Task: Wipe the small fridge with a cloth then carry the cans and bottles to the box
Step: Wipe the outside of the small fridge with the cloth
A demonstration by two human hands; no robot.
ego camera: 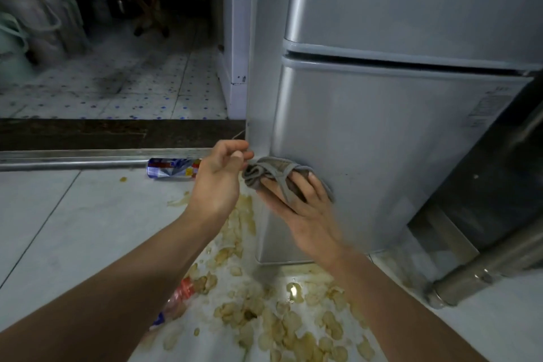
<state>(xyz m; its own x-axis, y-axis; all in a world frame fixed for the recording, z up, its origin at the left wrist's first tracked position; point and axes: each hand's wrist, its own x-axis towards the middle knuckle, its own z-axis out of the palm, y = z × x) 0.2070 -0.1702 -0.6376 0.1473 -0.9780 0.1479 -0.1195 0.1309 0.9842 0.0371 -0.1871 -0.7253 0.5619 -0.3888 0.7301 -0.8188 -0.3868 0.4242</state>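
Observation:
A small silver fridge [396, 132] with two doors fills the right half of the view. My right hand [305, 214] presses a bunched grey cloth [273, 173] flat against the lower door near its left edge. My left hand [220, 179] hovers just left of the cloth, fingers loosely curled, fingertips touching the cloth's left end. A blue and white can [170, 168] lies on its side on the floor behind my left hand. A clear plastic bottle [176, 303] with a red label lies on the floor, partly hidden by my left forearm.
Crushed crisps and yellowish spill [279, 317] cover the white floor tiles in front of the fridge. A metal door track [73, 159] and dark threshold cross the left. Bags [44, 9] stand in the far room. A dark panel with a metal tube [484, 267] leans at the right.

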